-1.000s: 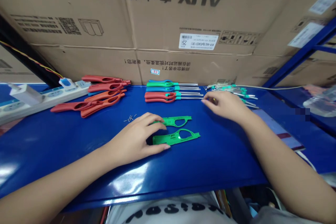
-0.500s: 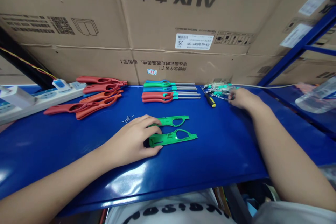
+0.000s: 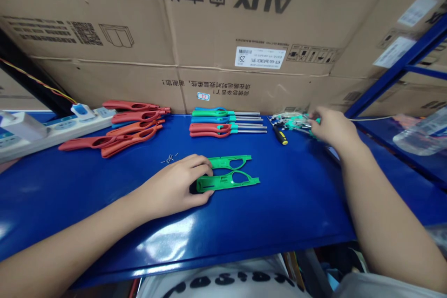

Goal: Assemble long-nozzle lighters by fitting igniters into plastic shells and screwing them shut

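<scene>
My left hand (image 3: 183, 186) is closed around the left end of a green casing half (image 3: 223, 182), whose hollow side faces up. Just behind it, a second green casing half (image 3: 223, 163) lies close to my fingers. At the back right, my right hand (image 3: 330, 125) has its fingers bent at the edge of a pile of teal and metal parts (image 3: 293, 121); what they hold, if anything, is too small to make out. A black and yellow screwdriver (image 3: 280, 136) lies left of that pile. Small screws (image 3: 170, 158) are scattered behind my left hand.
Red and orange casings (image 3: 132, 137) lie at the back left beside a white power strip (image 3: 66, 123). Assembled lighters with metal tubes (image 3: 211, 129) are lined up at the back middle. A large cardboard box (image 3: 195, 65) stands behind the blue table (image 3: 265, 214). A clear plastic bottle (image 3: 419, 135) is at the right.
My right hand has moved slightly right and towards the back, and some teal parts at the pile's right edge have shifted. My left hand and the nearer green casing half have moved slightly left.
</scene>
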`<state>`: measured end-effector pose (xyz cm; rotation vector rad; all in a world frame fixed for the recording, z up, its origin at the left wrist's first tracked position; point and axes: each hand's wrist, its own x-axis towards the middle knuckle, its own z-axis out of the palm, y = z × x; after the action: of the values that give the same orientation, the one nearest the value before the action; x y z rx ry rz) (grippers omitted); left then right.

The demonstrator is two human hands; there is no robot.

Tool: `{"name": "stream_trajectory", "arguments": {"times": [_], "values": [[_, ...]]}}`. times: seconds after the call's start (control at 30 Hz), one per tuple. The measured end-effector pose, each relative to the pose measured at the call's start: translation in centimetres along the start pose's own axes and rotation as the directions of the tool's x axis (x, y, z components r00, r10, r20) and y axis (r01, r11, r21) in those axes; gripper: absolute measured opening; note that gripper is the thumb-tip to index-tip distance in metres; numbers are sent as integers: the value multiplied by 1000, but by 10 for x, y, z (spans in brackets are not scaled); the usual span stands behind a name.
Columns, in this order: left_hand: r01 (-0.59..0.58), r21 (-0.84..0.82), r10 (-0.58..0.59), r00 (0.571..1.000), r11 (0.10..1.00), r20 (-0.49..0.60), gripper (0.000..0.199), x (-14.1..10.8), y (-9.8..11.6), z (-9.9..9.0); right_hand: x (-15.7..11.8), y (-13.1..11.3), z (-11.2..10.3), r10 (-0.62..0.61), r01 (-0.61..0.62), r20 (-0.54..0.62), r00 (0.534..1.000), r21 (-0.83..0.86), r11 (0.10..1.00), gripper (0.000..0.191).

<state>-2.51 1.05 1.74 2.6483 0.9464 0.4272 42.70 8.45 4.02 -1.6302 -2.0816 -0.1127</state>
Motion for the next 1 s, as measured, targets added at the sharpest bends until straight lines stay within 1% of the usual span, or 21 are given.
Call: {"name": "stream_trajectory", "arguments": {"times": [0.03,0.07,0.13,0.17,0.23,0.3,0.37,0.43,0.47,0.53,0.6,0.63,0.67,0.7,0.77,0.8,0.83,0.9,1.0], "values": [[6,0,-6,1000,1000,5,21,0,0,0,0,-10,-3,165,-176,-108,980,-106,979,6],[10,2,-10,1000,1000,9,21,0,0,0,0,-21,-5,201,-220,-144,969,-127,967,5],[12,5,-12,1000,1000,14,21,0,0,-1,0,-40,-10,203,-228,-185,962,-124,966,4],[10,5,-10,1000,1000,18,21,0,0,-1,1,-47,-11,188,-210,-188,964,-104,972,3],[9,3,-9,1000,1000,23,20,0,-1,-1,1,-58,-12,162,-167,-178,970,-13,986,3],[17,4,-17,999,1000,29,20,0,-1,-3,0,-66,-9,132,-122,-145,981,79,989,7],[30,18,-31,999,999,42,20,0,-1,-5,-2,-76,-4,82,-67,-83,993,171,983,12],[44,40,-46,997,998,66,21,-1,-1,-9,-5,-89,2,19,-11,-41,999,207,978,14],[49,51,-53,995,998,81,21,-1,-2,-11,-6,-97,4,-35,37,-14,999,210,977,14],[57,67,-64,992,996,110,21,-2,-2,-15,-10,-114,9,-156,148,19,988,234,961,12],[64,69,-72,990,996,118,21,-2,-2,-18,-14,-130,13,-286,280,-16,958,273,920,7],[72,62,-78,992,996,102,23,-2,-2,-19,-17,-137,16,-346,343,-43,937,295,892,5],[88,46,-91,994,995,63,25,-2,-2,-19,-19,-143,18,-391,385,-47,919,317,867,3],[113,21,-113,994,993,1,28,-2,-2,-18,-21,-148,20,-429,419,-51,902,340,842,2],[156,-66,-164,976,986,-145,34,0,-2,-16,-25,-157,26,-483,462,-48,875,387,798,5],[163,-121,-185,962,979,-203,37,0,-2,-14,-28,-160,28,-506,481,-53,861,409,775,8],[158,-179,-199,950,971,-239,39,1,-1,-13,-30,-164,30,-525,495,-55,849,428,756,11],[135,-284,-207,948,949,-241,45,1,0,-9,-33,-169,33,-552,512,-51,832,454,729,14],[128,-401,-212,962,907,-174,44,2,2,-5,-37,-174,35,-567,506,-17,824,474,721,14]]}}
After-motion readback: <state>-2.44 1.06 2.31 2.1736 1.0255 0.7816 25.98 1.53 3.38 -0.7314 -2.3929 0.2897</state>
